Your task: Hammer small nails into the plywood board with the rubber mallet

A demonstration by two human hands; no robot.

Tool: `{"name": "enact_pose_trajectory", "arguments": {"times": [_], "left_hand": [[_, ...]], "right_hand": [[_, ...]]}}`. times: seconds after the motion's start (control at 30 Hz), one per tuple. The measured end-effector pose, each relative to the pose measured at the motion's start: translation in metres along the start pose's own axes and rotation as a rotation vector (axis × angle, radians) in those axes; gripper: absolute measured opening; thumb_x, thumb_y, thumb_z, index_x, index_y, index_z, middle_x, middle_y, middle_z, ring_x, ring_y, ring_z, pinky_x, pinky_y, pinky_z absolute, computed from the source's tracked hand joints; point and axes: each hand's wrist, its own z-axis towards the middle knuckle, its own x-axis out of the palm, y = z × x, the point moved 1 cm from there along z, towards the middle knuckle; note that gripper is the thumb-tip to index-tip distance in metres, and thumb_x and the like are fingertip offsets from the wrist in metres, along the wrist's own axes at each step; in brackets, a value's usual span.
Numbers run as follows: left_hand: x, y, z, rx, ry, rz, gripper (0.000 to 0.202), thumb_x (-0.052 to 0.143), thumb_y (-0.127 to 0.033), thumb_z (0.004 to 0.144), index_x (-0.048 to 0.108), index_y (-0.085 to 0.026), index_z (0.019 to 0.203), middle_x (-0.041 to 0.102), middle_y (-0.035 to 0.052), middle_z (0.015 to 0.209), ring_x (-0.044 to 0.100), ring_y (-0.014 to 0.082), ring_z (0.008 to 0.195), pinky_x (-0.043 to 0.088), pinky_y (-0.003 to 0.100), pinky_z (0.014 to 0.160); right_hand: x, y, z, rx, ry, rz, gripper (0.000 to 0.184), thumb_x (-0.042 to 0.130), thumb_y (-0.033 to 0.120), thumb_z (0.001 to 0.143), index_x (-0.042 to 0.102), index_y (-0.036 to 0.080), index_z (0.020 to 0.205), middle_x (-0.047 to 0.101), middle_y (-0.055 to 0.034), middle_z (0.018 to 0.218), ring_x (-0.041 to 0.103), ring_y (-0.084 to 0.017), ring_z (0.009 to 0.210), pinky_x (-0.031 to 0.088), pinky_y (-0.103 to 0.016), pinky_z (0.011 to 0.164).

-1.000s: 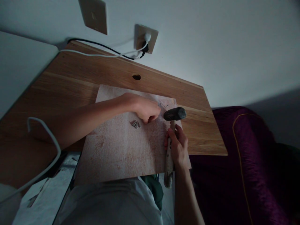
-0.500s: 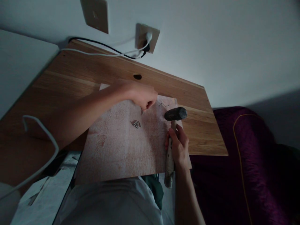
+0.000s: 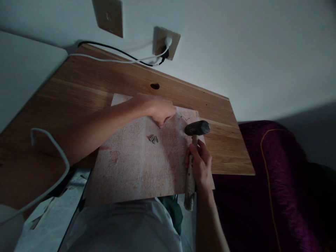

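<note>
My right hand (image 3: 201,162) is wrapped round the handle of a hammer (image 3: 197,128), just below its dark head. The hammer lies over the right side of a pale, reddish-stained wooden board (image 3: 128,164), its handle end past the front edge. My left hand (image 3: 163,110) is at the board's far part, fingers closed and pointing down; what they pinch, if anything, is hidden. A small pile of silvery nails (image 3: 153,139) rests on the board just below that hand. Between the left hand and the hammer head, thin nails (image 3: 186,118) show near the far right corner.
Under the board is a wooden desk (image 3: 231,150) with a cable hole (image 3: 154,86). White and black cables (image 3: 112,60) run along its back to a wall socket (image 3: 172,40). A white cable (image 3: 59,150) curves over my left arm. Purple fabric (image 3: 286,168) lies at the right.
My left hand has shifted slightly, its fingers now lower and turned more toward the board. The right hand and hammer have hardly moved.
</note>
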Motion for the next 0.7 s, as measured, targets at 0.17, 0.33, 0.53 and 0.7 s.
{"name": "enact_pose_trajectory", "arguments": {"times": [0.17, 0.33, 0.53, 0.7], "left_hand": [[-0.002, -0.004, 0.0, -0.017, 0.027, -0.008, 0.015, 0.083, -0.02, 0.061, 0.082, -0.031, 0.071, 0.071, 0.0002, 0.064, 0.061, 0.0246, 0.081, 0.046, 0.041, 0.086], [-0.009, -0.01, -0.004, -0.012, 0.062, 0.055, 0.017, 0.08, -0.016, 0.069, 0.086, -0.021, 0.084, 0.077, 0.0041, 0.076, 0.058, 0.0197, 0.073, 0.044, 0.037, 0.081], [-0.009, -0.014, -0.004, -0.028, 0.095, 0.169, 0.021, 0.08, -0.029, 0.069, 0.087, -0.029, 0.088, 0.08, 0.0011, 0.084, 0.062, 0.0217, 0.078, 0.045, 0.036, 0.078], [-0.005, -0.01, -0.002, -0.011, 0.091, 0.153, 0.021, 0.079, -0.03, 0.068, 0.085, -0.027, 0.088, 0.08, 0.0027, 0.091, 0.06, 0.0205, 0.077, 0.043, 0.035, 0.073]], "right_hand": [[0.0, -0.001, 0.001, -0.006, -0.014, -0.02, 0.027, 0.068, 0.05, 0.095, 0.06, 0.026, 0.089, 0.053, 0.0084, 0.056, 0.045, -0.011, 0.042, 0.04, -0.026, 0.042], [0.001, 0.001, 0.001, 0.003, -0.018, -0.015, 0.029, 0.069, 0.053, 0.093, 0.059, 0.026, 0.088, 0.053, 0.0082, 0.054, 0.045, -0.011, 0.041, 0.038, -0.025, 0.041], [0.001, 0.002, 0.0, 0.006, -0.015, 0.002, 0.027, 0.068, 0.051, 0.095, 0.06, 0.026, 0.09, 0.053, 0.0086, 0.055, 0.045, -0.011, 0.04, 0.038, -0.025, 0.04], [0.0, 0.001, 0.0, 0.01, -0.008, 0.003, 0.028, 0.069, 0.052, 0.095, 0.06, 0.026, 0.091, 0.053, 0.0088, 0.054, 0.045, -0.011, 0.04, 0.039, -0.025, 0.04]]}}
